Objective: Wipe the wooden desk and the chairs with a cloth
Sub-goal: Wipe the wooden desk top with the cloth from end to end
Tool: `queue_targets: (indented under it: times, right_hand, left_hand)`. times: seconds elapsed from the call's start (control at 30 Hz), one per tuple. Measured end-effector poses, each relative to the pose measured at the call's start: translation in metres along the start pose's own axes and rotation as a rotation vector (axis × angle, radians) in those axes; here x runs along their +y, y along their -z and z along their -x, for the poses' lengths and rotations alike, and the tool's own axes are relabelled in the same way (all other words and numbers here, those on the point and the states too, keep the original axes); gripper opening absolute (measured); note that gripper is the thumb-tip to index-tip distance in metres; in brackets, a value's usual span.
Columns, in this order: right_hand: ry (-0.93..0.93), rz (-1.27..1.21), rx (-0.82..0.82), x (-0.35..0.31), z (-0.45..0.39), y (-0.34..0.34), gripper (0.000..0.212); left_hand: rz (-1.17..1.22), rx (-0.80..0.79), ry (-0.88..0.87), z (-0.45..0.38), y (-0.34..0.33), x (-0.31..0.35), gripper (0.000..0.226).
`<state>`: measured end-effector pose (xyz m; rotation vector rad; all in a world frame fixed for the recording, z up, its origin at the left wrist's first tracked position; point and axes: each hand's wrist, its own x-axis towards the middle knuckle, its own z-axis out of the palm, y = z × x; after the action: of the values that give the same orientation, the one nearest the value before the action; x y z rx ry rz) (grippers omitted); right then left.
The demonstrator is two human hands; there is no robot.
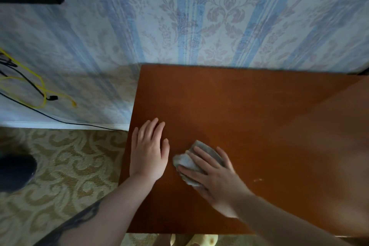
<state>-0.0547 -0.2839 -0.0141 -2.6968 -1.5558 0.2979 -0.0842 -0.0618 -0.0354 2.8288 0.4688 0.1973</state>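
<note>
The crumpled grey cloth point(190, 163) lies bunched near the left edge of the reddish-brown wooden desk point(249, 110), under the right hand point(214, 178), whose spread, nearly straight fingers press it down; just left of the cloth the left hand point(149, 154) rests flat, fingers extended, holding nothing; left of the desk, yellow and black cables point(38, 90) hang against the blue floral wallpaper point(199, 16) above patterned beige carpet point(69, 166).

crumpled grey cloth point(189, 163) on reddish-brown wooden desk point(249, 110), near its front-left corner
</note>
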Motion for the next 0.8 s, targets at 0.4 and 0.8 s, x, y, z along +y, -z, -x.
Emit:
queue_targets:
  times: [0.4, 0.8]
  right_hand:
    - [-0.381, -0.261, 0.067, -0.036, -0.1, 0.021, 0.055]
    - [-0.543, -0.232, 0.095, -0.004, -0.145, 0.026, 0.054]
  left_hand:
    - [-0.041, -0.031, 0.041, -0.002, -0.002, 0.0, 0.059]
    - [-0.097, -0.082, 0.048, -0.004, -0.006, -0.001, 0.06]
